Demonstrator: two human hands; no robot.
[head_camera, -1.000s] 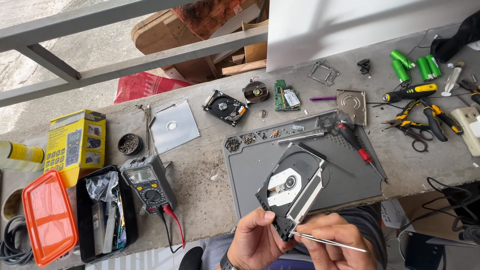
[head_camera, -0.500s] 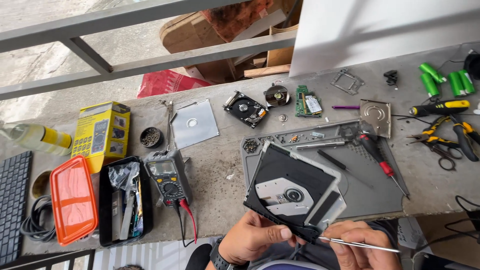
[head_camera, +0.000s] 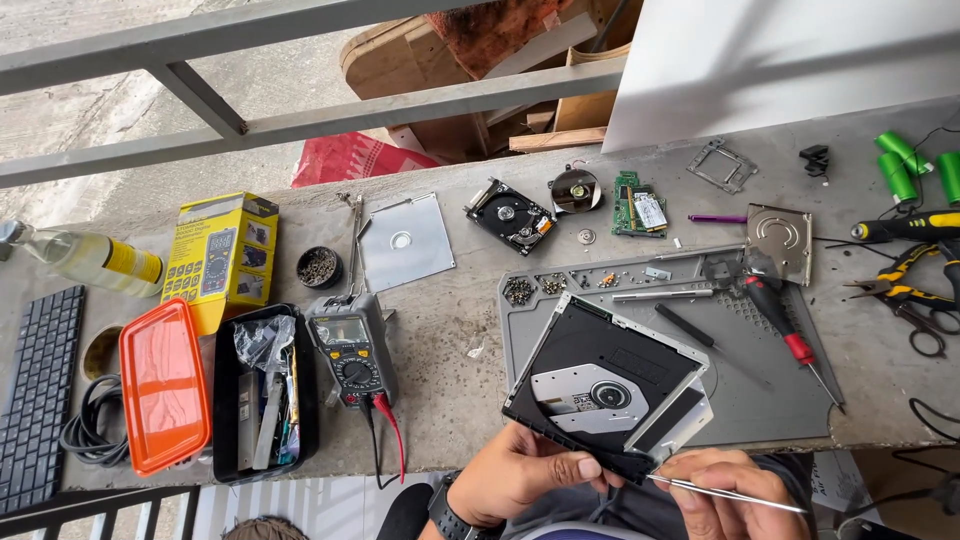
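Slim optical drive (head_camera: 608, 385) held tilted over the near edge of the grey work mat (head_camera: 770, 400), open face up, black tray and silver hub plate exposed; casing looks already opened, inner parts still seated, so teardown seems partway at best. Left hand (head_camera: 520, 478) grips the drive's near-left corner, its fingers (head_camera: 578, 468) pinching the black edge. Right hand (head_camera: 725, 492) pinches a thin metal probe (head_camera: 730, 491), tip touching the drive's near-right corner. Beyond the fingers on the mat: loose screws (head_camera: 518, 291), red-handled screwdriver (head_camera: 790, 335). Further out on the tabletop (head_camera: 450, 360): opened hard disk (head_camera: 509, 215), green circuit board (head_camera: 639, 206), metal cover plate (head_camera: 779, 233). Left of the fingers: multimeter (head_camera: 350, 347), black parts box (head_camera: 265, 395), orange lid (head_camera: 163, 383). Far left of them, an upright yellow rectangular carton (head_camera: 220, 250) with a black label panel and a clear bottle (head_camera: 92, 258) with a yellow label band.
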